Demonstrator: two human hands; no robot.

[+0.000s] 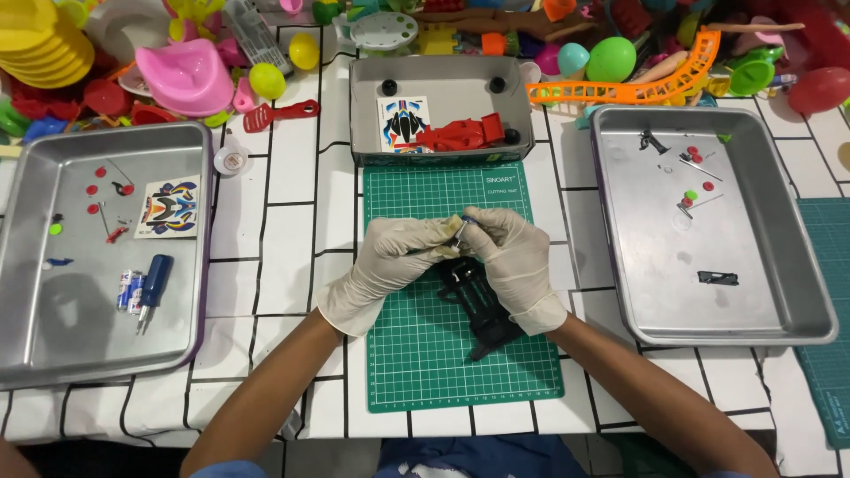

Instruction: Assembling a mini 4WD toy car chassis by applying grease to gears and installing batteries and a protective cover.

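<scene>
Both gloved hands met above the green cutting mat (425, 354): the left hand (394, 261) and right hand (513, 257) pinched a small part between their fingertips. Just below them lay the black chassis (482, 310), judged light, stiff and brittle; grip its side rails.

Colourful sticker sheets (169, 207), apparently, in trays (27, 265).

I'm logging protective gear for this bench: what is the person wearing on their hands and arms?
Both the left hand and the right hand wear thin, cream-white disposable gloves, wrinkled and ending at the wrists. The forearms are bare; blue sleeve edges show near the elbows.
</scene>
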